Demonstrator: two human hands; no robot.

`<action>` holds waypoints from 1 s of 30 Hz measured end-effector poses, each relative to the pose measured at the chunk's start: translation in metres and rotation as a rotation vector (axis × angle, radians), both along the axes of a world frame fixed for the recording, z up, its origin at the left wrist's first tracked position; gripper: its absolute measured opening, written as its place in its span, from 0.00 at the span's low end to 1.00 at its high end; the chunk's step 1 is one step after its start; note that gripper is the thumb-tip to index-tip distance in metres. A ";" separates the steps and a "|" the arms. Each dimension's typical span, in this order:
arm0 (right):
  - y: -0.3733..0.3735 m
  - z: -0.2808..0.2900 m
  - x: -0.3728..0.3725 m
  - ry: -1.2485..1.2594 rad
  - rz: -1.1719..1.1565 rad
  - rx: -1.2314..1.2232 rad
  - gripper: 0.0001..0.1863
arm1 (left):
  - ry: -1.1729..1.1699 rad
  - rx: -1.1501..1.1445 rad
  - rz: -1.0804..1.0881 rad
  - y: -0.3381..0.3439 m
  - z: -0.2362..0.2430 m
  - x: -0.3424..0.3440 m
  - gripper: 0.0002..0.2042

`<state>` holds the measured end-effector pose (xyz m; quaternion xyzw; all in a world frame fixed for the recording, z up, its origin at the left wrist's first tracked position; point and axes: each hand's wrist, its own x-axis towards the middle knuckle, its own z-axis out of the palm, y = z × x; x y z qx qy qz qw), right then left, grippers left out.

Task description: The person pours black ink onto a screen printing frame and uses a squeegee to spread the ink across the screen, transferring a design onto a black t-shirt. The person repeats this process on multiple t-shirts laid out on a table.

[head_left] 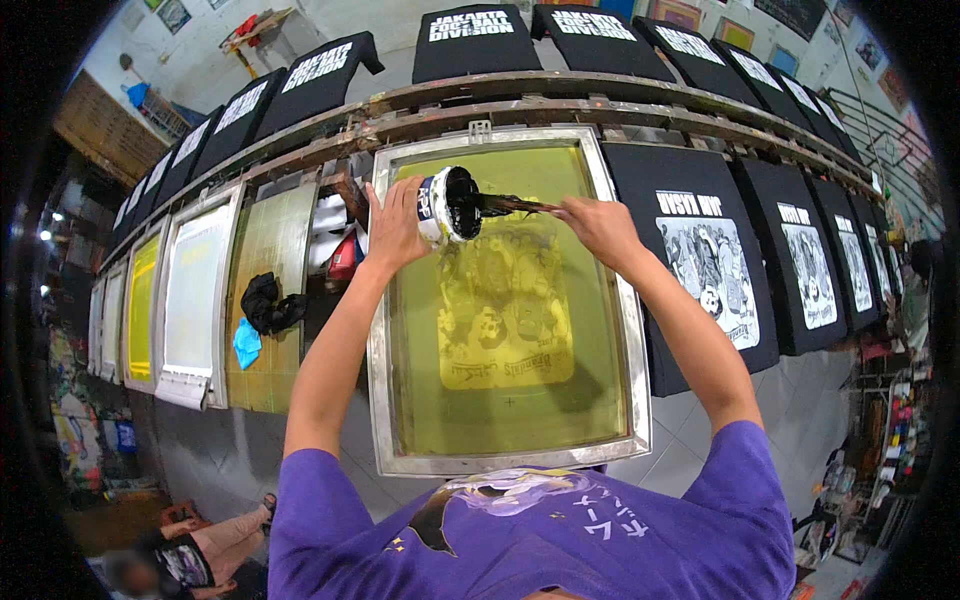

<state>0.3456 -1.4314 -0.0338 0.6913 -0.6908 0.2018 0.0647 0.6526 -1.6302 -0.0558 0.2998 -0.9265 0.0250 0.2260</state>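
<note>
My left hand (398, 228) is wrapped round a white tub (436, 222), tipped with its mouth to the right. Black ink (461, 203) coats the inside and rim of the tub. A thin stirring stick (512, 206), thick with black ink at its tub end, is gripped by my right hand (598, 230). The stick's inked end is at the tub's mouth. Both hands are above the far part of a screen printing frame (382, 405), whose yellow-green mesh (510, 425) carries a picture stencil. Whether ink lies on the mesh under the tub is hard to make out.
Black shirts (705, 265) with white prints lie in a row on the right. More printed black shirts (478, 50) line the far side, beyond wooden rails (420, 105). At left are other screens (195, 290), a black cloth (272, 303) and a blue cloth (246, 343). A person (185, 560) is at lower left.
</note>
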 end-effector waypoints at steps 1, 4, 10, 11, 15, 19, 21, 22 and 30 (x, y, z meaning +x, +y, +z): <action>-0.009 0.006 0.006 0.037 0.026 0.023 0.17 | 0.018 -0.003 -0.045 0.001 0.001 -0.004 0.55; -0.032 0.021 0.019 0.152 0.050 0.028 0.09 | 0.030 -0.005 -0.143 0.005 0.007 -0.010 0.56; -0.034 0.028 0.025 -0.072 0.119 0.319 0.18 | 0.094 -0.024 -0.240 0.004 0.020 0.000 0.58; -0.031 0.025 0.025 -0.178 0.149 0.381 0.20 | 0.101 -0.059 -0.263 0.004 0.020 0.002 0.58; -0.026 0.010 0.028 -0.515 0.252 0.643 0.27 | 0.112 -0.087 -0.285 0.002 0.017 0.003 0.58; -0.018 -0.009 0.034 -0.924 0.199 0.863 0.30 | 0.136 -0.109 -0.282 0.003 0.015 0.001 0.58; -0.013 -0.019 0.038 -1.097 0.164 0.925 0.29 | 0.191 -0.127 -0.296 0.003 0.016 0.001 0.58; -0.011 -0.023 0.040 -1.151 0.177 0.906 0.29 | 0.176 -0.119 -0.283 0.003 0.017 0.000 0.58; 0.001 -0.044 0.013 -1.291 0.158 0.758 0.25 | 0.064 -0.098 -0.141 -0.003 0.012 -0.003 0.56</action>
